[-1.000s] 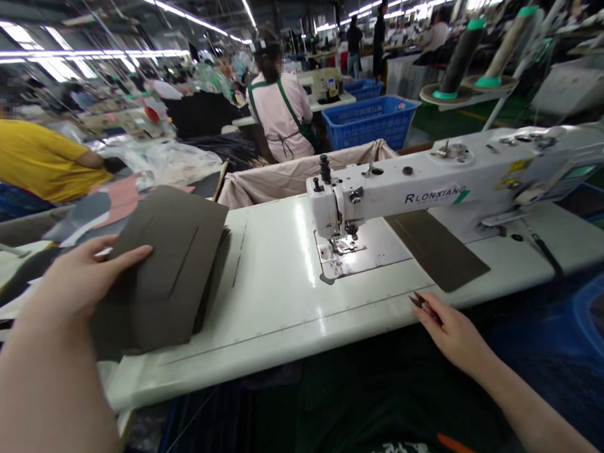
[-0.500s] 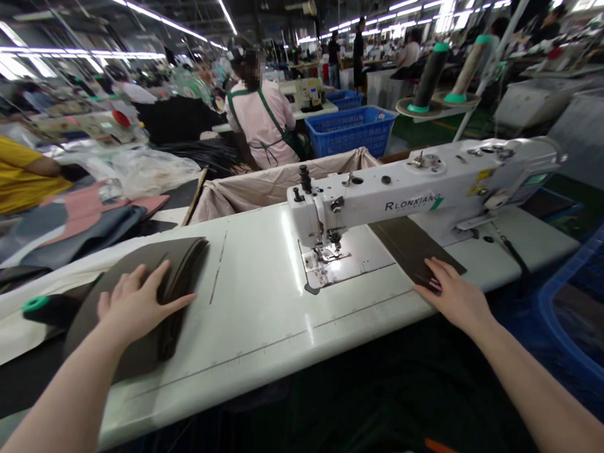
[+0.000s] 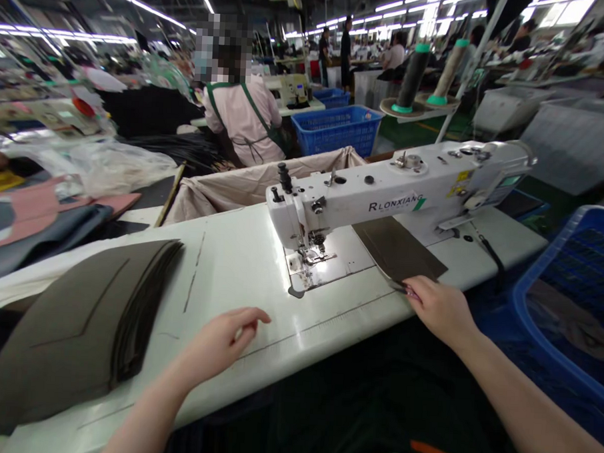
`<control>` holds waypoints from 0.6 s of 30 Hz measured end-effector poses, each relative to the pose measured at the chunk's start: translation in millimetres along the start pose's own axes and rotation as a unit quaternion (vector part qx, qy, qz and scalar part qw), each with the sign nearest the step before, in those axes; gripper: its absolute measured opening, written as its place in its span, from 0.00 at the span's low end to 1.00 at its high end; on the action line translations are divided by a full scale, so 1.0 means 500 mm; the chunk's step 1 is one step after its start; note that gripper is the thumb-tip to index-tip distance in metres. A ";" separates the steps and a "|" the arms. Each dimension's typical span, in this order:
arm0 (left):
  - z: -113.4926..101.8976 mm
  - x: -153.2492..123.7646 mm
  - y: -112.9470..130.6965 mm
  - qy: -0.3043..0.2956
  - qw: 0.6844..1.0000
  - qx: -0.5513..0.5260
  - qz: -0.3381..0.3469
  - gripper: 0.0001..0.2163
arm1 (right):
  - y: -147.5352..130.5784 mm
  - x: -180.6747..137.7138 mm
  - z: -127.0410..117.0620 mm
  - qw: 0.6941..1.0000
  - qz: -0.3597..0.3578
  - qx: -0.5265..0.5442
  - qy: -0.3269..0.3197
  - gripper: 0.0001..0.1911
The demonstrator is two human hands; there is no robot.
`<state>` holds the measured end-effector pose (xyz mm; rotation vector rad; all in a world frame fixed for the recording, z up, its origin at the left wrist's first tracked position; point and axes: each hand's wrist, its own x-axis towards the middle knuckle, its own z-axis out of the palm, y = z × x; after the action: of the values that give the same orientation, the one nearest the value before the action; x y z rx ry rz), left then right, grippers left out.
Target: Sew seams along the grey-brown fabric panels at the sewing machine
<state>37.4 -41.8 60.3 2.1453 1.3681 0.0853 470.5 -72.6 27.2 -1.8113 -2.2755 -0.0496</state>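
My right hand (image 3: 441, 309) is closed around a slim metal tool (image 3: 402, 286) with a pinkish part, at the near edge of the table. Its tip points left; fingers hide most of it, so its exact kind is unclear. Just behind it, a dark olive fabric panel (image 3: 398, 247) lies flat beside the sewing machine's (image 3: 398, 190) needle plate. My left hand (image 3: 227, 337) hovers over the tabletop left of the machine, fingers loosely bent, thumb apart from the index finger, with nothing in it. Further left lies a stack of dark olive curved fabric pieces (image 3: 72, 316), the top one with a marked line.
The white sewing table (image 3: 220, 276) runs across in front of me. A blue plastic basket (image 3: 534, 283) stands at the right. Behind the table are a cloth-lined bin (image 3: 223, 193), a blue crate (image 3: 336, 131) and a seated person (image 3: 246, 120). Thread cones (image 3: 412, 78) stand above the machine.
My left hand has left the fabric stack and moved right over the table. My right hand has gone from lying spread on the panel to gripping the slim tool. The view has shifted slightly.
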 end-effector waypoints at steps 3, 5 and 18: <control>0.028 0.037 0.087 0.030 0.993 -0.105 0.053 0.14 | -0.104 -0.027 -0.046 0.989 -0.094 0.107 -0.041 0.10; 0.055 0.072 0.137 0.087 0.983 -0.129 0.093 0.15 | -0.192 -0.045 -0.059 0.963 -0.175 0.173 -0.109 0.08; 0.195 0.007 0.049 0.123 0.982 0.136 0.041 0.26 | -0.271 0.116 0.067 0.913 -0.237 0.281 -0.175 0.15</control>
<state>93.3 -89.3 -8.7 2.4880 1.5009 0.2132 322.5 -43.3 22.2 -1.0141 -2.5460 0.8191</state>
